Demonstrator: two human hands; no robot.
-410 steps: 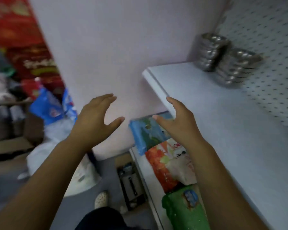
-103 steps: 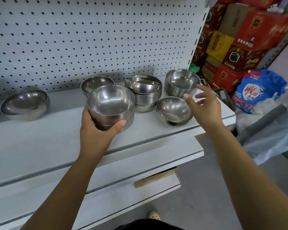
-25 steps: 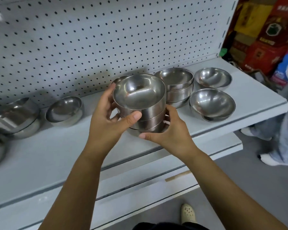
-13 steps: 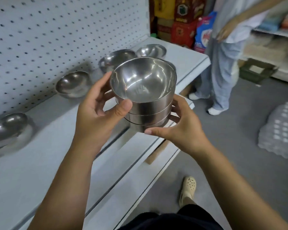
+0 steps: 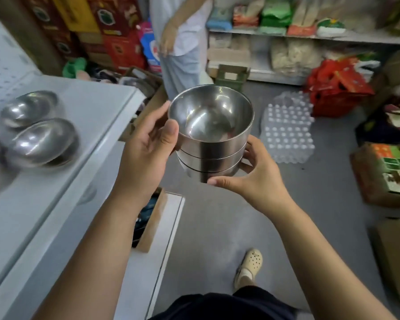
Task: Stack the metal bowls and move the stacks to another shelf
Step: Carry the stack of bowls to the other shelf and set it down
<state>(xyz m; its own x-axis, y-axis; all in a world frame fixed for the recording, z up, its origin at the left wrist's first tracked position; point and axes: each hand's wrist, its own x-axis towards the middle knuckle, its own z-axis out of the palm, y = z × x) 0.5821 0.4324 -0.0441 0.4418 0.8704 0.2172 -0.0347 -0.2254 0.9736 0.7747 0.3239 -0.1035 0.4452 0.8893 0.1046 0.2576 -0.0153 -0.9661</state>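
A stack of three nested metal bowls point(image 5: 211, 135) is held in mid-air over the aisle floor, away from the shelf. My left hand point(image 5: 146, 146) grips its left side, thumb against the top bowl's wall. My right hand point(image 5: 252, 174) cups the bottom bowl from the right and below. On the white shelf point(image 5: 62, 172) at the left lie loose metal bowls, one near the edge point(image 5: 42, 142) and one behind it point(image 5: 30, 107), both blurred.
Another person point(image 5: 180, 42) stands ahead in the aisle. A wrapped pack of bottles point(image 5: 289, 128) lies on the grey floor, with red bags point(image 5: 337, 88) and cardboard boxes point(image 5: 383, 172) at the right. A far shelf point(image 5: 310, 35) holds packaged goods.
The view has swung right, away from the shelf toward the aisle. The stack of bowls, still held in both hands, has moved off the shelf edge and over the floor.
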